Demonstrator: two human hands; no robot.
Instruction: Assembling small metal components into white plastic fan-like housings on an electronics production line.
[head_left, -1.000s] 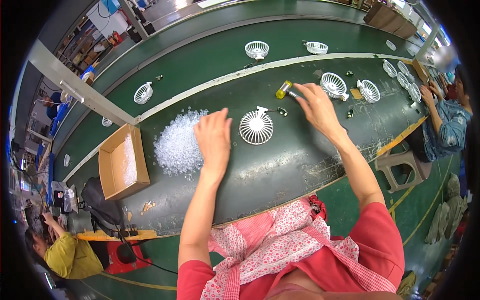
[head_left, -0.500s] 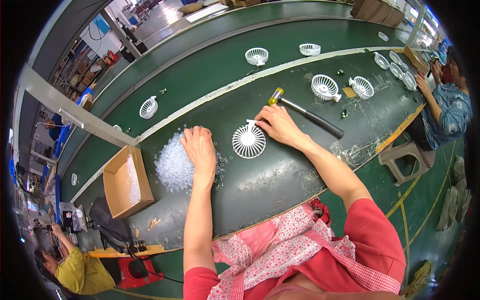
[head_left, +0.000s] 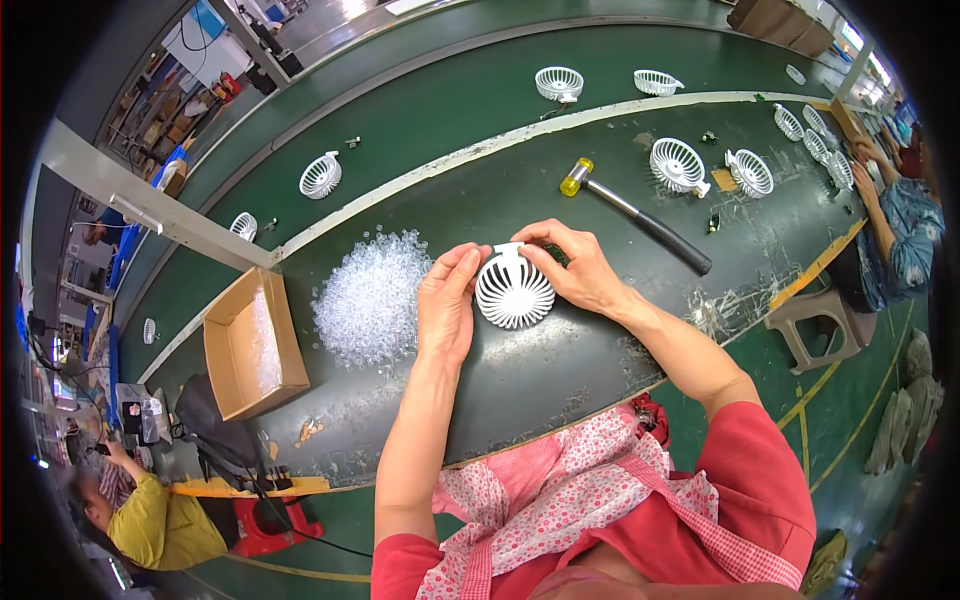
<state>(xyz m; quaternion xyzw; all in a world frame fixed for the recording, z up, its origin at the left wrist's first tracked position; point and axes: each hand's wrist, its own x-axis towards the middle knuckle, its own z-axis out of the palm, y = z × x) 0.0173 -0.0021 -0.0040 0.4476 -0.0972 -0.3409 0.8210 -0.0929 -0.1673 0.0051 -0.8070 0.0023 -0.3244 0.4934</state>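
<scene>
A round white slatted fan cover (head_left: 515, 295) is in front of me, its square tab pointing away. My right hand (head_left: 580, 268) grips this cover by the tab, thumb and fingers closed on it. At the cover's left edge is my left hand (head_left: 447, 302), thumb and forefinger pinched together close to the tab; whatever they hold is too small or hidden to make out. Just left of that hand lies a heap of small clear plastic pieces (head_left: 370, 298). Beyond my right hand, a mallet (head_left: 640, 214) with a yellow head and black grip lies on the dark worktop (head_left: 530, 385).
An open cardboard box (head_left: 250, 345) stands left of the heap. More white covers (head_left: 678, 165) lie at the right; others (head_left: 320, 176) sit on the green conveyor belt (head_left: 440, 130). A metal post (head_left: 150, 200) rises at the left. Co-workers (head_left: 905, 215) sit at both sides.
My left hand has left the clear pieces and moved right to the fan cover. The cover has tilted in my right hand. The surrounding view has shifted slightly.
</scene>
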